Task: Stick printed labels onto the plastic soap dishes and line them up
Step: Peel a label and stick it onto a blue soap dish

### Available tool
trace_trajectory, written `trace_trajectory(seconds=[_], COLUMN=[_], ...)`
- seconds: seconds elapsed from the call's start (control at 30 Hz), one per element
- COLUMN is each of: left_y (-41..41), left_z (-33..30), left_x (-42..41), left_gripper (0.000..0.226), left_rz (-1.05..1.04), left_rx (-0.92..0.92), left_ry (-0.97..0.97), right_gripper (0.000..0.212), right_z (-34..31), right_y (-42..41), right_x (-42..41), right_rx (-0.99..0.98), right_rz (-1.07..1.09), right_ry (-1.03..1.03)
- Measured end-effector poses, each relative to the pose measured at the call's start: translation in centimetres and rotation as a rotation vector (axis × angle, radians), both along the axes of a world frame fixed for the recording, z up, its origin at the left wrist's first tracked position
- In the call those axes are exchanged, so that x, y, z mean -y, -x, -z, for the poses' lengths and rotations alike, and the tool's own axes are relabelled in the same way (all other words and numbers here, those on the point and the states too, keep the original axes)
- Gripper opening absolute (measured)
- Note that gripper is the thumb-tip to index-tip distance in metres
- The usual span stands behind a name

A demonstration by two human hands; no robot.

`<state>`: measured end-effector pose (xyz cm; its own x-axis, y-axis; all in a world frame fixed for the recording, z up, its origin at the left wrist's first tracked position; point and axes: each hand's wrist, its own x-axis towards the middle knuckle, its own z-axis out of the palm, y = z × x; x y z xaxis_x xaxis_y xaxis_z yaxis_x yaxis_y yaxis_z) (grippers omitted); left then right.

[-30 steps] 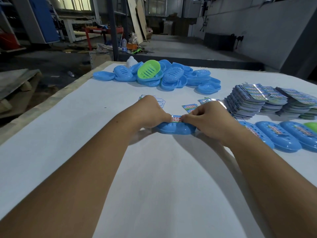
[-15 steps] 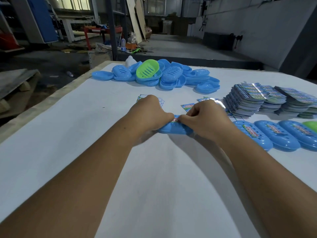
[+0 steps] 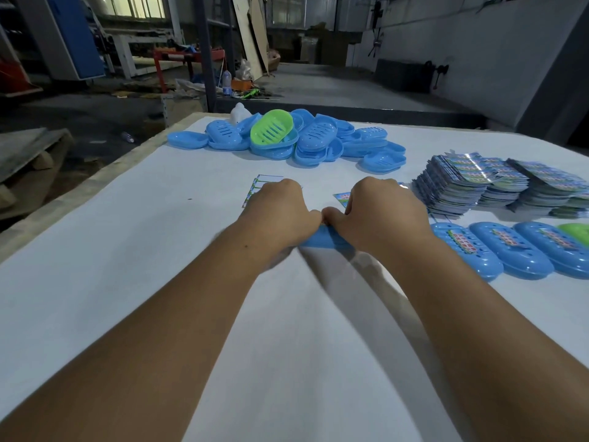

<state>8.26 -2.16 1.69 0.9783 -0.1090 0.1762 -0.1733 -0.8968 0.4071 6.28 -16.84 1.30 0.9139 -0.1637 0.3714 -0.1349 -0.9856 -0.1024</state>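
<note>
Both hands curl over 1 blue soap dish [image 3: 322, 241] mid-desk [image 3: 127, 250]: left hand [image 3: 280, 212] grips its left end, right hand [image 3: 379, 215] its right, thumbs meeting on top. Labelled dishes [image 3: 510, 253] line up right, label stacks [image 3: 471, 183] behind.

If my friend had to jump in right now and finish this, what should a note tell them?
Hands: left hand and right hand both grip one blue soap dish in the middle of the table, thumbs pressed together on top where its label goes; the label itself is hidden.
Done: three labelled blue dishes lie in a row on the right, with a green dish at the frame edge.
Left: a pile of plain dishes waits at the far edge.
Supplies: stacks of labels on the right, loose ones behind the hands.
</note>
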Motion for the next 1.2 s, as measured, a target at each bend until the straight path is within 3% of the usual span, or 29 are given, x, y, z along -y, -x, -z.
trace_trajectory(seconds=[0.23, 0.43, 0.53, 0.63, 0.77, 0.97, 1.2], left_y=[-0.2, -1.2, -1.6, -1.7, -1.7, -2.1, -2.5], left_z=[-0.1, 0.0, 0.0, 0.2, 0.6, 0.8, 1.2], left_x=[-0.6, -1.6, -2.3, -2.8, -2.8, -2.6, -2.7], left_gripper=[0.042, 0.022, 0.020, 0.018, 0.018, 0.021, 0.021], left_rz=[-0.002, -0.047, -0.117, -0.151, -0.131, -0.124, -0.124], left_rx=[-0.049, -0.062, 0.021, 0.052, 0.030, 0.038, 0.042], left_ry=[0.059, 0.331, 0.210, 0.120, 0.093, 0.080, 0.080], right_gripper=[0.055, 0.037, 0.045, 0.051, 0.045, 0.055, 0.044], right_z=[0.4, 0.2, 0.2, 0.4, 0.1, -1.1, -2.6], right_y=[0.2, 0.7, 1.3, 1.9, 1.7, 1.9, 2.7], right_x=[0.8, 0.8, -0.2, -1.1, -0.3, 2.6, 6.2], right_rx=[-0.048, 0.027, -0.008, -0.118, -0.150, -0.251, -0.352], right_rz=[0.010, -0.186, -0.447, -0.594, -0.453, -0.175, -0.009], right_ry=[-0.113, -0.222, -0.296, -0.234, -0.128, -0.064, -0.122])
